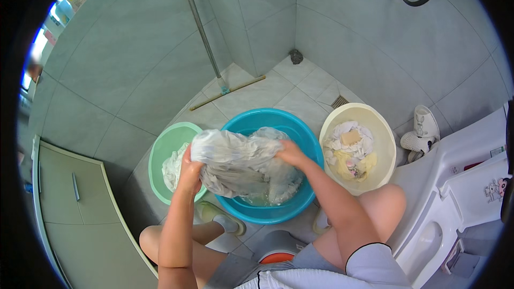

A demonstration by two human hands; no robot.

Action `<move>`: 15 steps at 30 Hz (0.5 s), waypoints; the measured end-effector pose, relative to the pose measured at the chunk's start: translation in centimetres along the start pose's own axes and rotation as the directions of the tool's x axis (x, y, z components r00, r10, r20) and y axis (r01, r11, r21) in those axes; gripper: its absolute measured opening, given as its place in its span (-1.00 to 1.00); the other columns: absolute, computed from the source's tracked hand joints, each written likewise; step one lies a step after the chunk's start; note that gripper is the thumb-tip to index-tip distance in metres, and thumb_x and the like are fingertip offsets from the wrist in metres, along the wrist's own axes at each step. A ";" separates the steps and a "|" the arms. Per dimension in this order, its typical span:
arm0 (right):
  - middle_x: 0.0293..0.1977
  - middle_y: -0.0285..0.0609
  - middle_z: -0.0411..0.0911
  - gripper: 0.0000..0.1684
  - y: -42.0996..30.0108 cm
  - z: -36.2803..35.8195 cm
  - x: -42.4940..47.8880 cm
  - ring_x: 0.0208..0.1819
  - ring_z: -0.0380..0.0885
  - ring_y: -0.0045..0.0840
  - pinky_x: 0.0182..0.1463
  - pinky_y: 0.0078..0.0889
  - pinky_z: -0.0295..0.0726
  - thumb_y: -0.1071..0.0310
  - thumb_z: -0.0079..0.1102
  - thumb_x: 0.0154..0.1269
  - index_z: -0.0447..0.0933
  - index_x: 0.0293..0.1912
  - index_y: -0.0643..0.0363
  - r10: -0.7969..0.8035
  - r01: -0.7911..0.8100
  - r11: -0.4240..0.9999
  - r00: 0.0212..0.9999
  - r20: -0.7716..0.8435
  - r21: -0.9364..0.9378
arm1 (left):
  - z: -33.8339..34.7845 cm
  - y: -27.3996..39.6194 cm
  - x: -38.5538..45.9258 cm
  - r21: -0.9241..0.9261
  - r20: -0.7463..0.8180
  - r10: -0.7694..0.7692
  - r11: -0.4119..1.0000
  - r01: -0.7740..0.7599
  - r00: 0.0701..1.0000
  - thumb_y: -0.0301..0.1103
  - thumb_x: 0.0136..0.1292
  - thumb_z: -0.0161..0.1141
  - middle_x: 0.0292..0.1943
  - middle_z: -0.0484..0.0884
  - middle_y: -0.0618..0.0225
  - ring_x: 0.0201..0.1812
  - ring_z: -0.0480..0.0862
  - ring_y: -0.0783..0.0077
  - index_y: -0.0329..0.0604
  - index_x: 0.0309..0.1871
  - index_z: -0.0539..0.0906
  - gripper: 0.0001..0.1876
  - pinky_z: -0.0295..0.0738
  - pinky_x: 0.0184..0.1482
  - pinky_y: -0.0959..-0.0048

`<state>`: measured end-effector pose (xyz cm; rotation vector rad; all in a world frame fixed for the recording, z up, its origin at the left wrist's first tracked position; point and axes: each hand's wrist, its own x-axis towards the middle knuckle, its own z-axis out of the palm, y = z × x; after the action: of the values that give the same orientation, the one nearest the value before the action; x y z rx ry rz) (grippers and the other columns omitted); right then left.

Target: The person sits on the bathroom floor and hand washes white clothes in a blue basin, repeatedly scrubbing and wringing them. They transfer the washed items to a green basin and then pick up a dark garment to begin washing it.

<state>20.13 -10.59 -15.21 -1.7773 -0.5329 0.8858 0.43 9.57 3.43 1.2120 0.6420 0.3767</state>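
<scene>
Both my hands grip a wet white cloth garment (pixel 237 164), stretched in folds above a blue plastic basin (pixel 269 216). My left hand (pixel 190 170) holds its left end, near the rim of a light green basin (pixel 156 168). At the cloth's right side, my right hand (pixel 290 153) grips it over the blue basin. Part of the fabric hangs down into water (pixel 257 200) in that basin. White cloth (pixel 172 170) lies in the green basin, partly hidden by my left hand and wrist.
A cream basin (pixel 387 156) at right holds white and yellow cloths (pixel 341 164) and a bar of soap (pixel 350 137). A floor squeegee (pixel 225 90) leans against the tiled wall. A floor drain (pixel 339 102), a toilet (pixel 429 233) and a cabinet (pixel 76 204) are around me.
</scene>
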 end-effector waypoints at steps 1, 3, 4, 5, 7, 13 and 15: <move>-0.19 -0.09 0.63 -0.59 0.1 -0.8 0.5 -0.13 0.59 -0.40 0.01 -0.37 0.51 0.36 0.22 0.02 0.56 -0.09 0.32 -0.002 -0.002 1.000 0.976 -0.219 -0.022 | -0.5 -1.4 0.5 0.071 -0.005 -0.003 0.997 0.004 1.000 -0.50 0.03 0.26 -0.01 0.61 0.29 0.03 0.59 0.36 -0.26 0.15 0.47 -0.47 0.47 0.08 0.38; -0.22 -0.08 0.62 -0.60 -2.8 -2.1 -0.1 -0.17 0.58 -0.40 -0.04 -0.38 0.51 0.38 0.16 -0.01 0.55 -0.12 0.34 0.051 -0.005 0.978 0.975 -0.217 0.206 | -2.5 -5.0 1.3 0.236 -0.010 -0.014 0.972 0.016 1.000 -0.48 0.03 0.30 0.00 0.61 0.30 0.03 0.59 0.36 -0.24 0.14 0.48 -0.47 0.46 0.08 0.39; -0.24 -0.08 0.61 -0.60 -5.7 -2.8 -1.3 -0.19 0.57 -0.40 -0.07 -0.38 0.51 0.39 0.13 -0.03 0.54 -0.13 0.35 0.084 -0.014 0.950 0.974 -0.212 0.311 | -3.4 -7.2 1.5 0.320 0.003 -0.026 0.947 0.024 1.000 -0.47 0.03 0.32 0.00 0.61 0.29 0.03 0.59 0.37 -0.24 0.13 0.49 -0.48 0.46 0.08 0.41; -0.25 -0.09 0.61 -0.61 -7.7 -3.3 -2.2 -0.21 0.57 -0.39 -0.09 -0.38 0.50 0.40 0.13 -0.05 0.54 -0.15 0.35 0.081 -0.022 0.949 0.981 -0.176 0.315 | -3.9 -9.5 1.9 0.401 0.028 -0.037 0.916 0.023 0.999 -0.45 0.03 0.34 -0.01 0.61 0.28 0.02 0.59 0.37 -0.23 0.11 0.50 -0.49 0.46 0.08 0.42; -0.28 -0.10 0.60 -0.62 -11.3 -3.6 -3.5 -0.24 0.55 -0.39 -0.12 -0.38 0.49 0.42 0.12 -0.09 0.54 -0.18 0.34 0.063 -0.027 0.947 0.993 -0.102 0.320 | -5.1 -15.0 3.1 0.611 0.143 0.041 0.782 -0.121 0.989 -0.37 0.01 0.36 -0.01 0.61 0.18 0.01 0.60 0.29 -0.20 0.09 0.51 -0.48 0.47 0.07 0.38; -0.25 -0.04 0.60 -0.60 -16.7 -1.2 -6.9 -0.19 0.57 -0.37 -0.08 -0.36 0.50 0.34 0.19 -0.09 0.54 -0.18 0.32 -0.223 0.233 0.965 0.971 0.092 -0.118 | 1.6 -18.2 3.7 0.658 0.550 0.078 0.572 -0.490 0.831 -0.15 -0.17 0.50 0.18 0.48 0.13 0.16 0.50 0.08 -0.07 0.26 0.41 -0.17 0.39 0.20 0.28; -0.21 -0.07 0.60 -0.56 -18.5 -1.0 -8.2 -0.16 0.57 -0.41 -0.04 -0.38 0.50 0.34 0.20 -0.07 0.53 -0.12 0.31 -0.236 0.247 0.965 0.964 0.123 -0.089 | 2.8 -17.7 3.5 0.526 0.530 0.060 0.760 -0.383 0.846 -0.17 -0.13 0.48 0.19 0.49 0.17 0.19 0.49 0.12 -0.09 0.26 0.41 -0.20 0.37 0.22 0.30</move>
<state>16.69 -10.22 4.74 -1.7168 -0.8631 0.8001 3.75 3.89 -13.61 1.9537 0.1550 0.0355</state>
